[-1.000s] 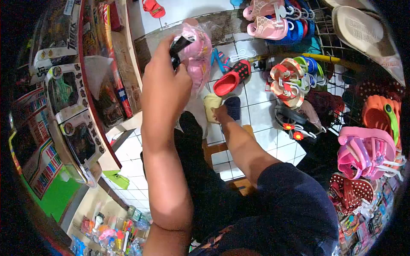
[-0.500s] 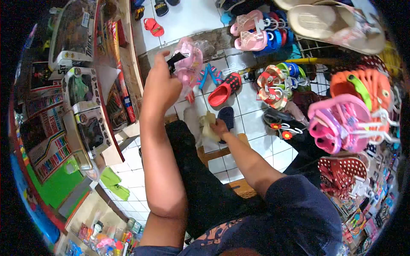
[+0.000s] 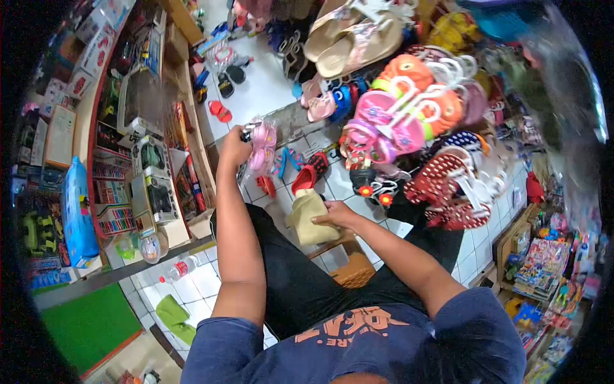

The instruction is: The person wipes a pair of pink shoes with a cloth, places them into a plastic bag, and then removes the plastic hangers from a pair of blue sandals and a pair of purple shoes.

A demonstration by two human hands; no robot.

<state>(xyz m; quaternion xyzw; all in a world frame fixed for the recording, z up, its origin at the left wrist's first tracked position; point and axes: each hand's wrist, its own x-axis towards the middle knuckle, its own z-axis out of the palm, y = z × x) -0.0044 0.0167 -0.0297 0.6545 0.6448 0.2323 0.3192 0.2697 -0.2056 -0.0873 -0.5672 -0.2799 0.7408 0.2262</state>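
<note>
At the upper left of centre, my left hand (image 3: 235, 148) is closed on a pair of pink sandals (image 3: 261, 148) in clear plastic, with a small black part at the fingers. Near the middle, my right hand (image 3: 337, 216) grips the edge of a beige cloth (image 3: 311, 219), which hangs over the floor between my legs. Just beyond the cloth lies a red clog (image 3: 306, 177) with a dark dotted strap. Blue sandals (image 3: 286, 161) rest between the clog and the pink pair.
Hanging sandals crowd the right, among them pink ones (image 3: 387, 121) and red dotted ones (image 3: 448, 192). Shelves of boxed toys (image 3: 153, 160) stand at the left. A bottle (image 3: 182, 269) and green cloth (image 3: 173, 317) lie on the tiles. A brown stool (image 3: 353, 269) is between my legs.
The view has shifted. My right hand has drawn the beige cloth closer to me, and more of the cloth shows. My left hand still holds the pink sandals.
</note>
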